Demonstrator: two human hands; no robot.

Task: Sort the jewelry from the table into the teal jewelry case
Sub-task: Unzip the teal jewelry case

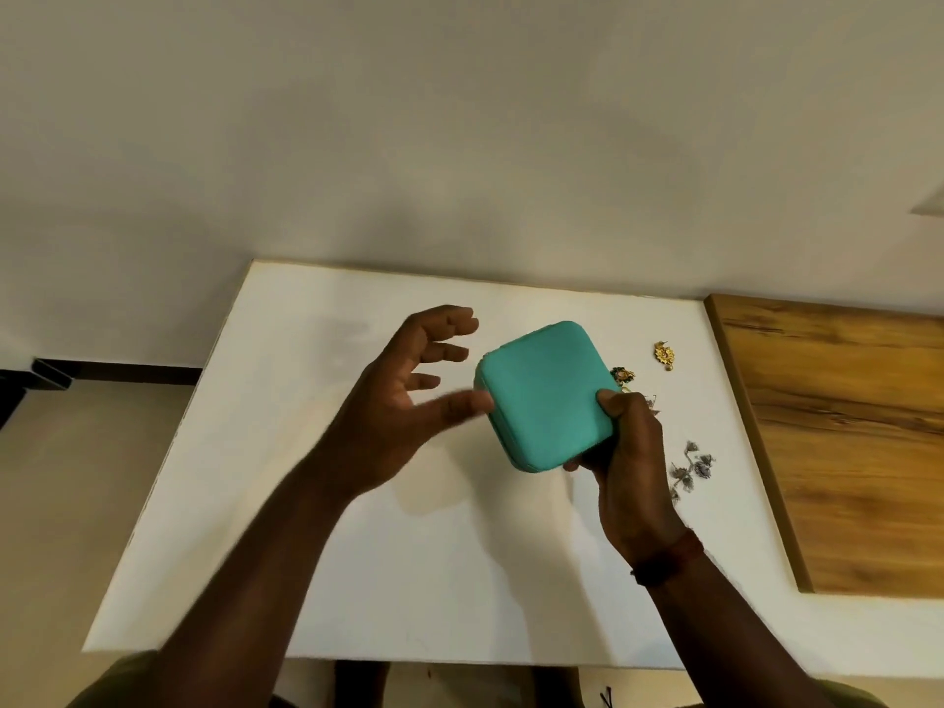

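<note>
My right hand [631,467] grips the closed teal jewelry case [544,396] by its near right corner and holds it tilted above the white table [327,528]. My left hand [403,401] is open with fingers spread, its thumb tip touching the case's left edge. On the table to the right lie a gold earring [664,356], a gold and green earring [623,375] partly hidden behind the case, and a cluster of silver jewelry [690,467] beside my right wrist.
A wooden board [843,426] borders the table on the right. A plain wall rises behind the table's far edge. The floor shows to the left, and a dark metal bar [48,373] lies there.
</note>
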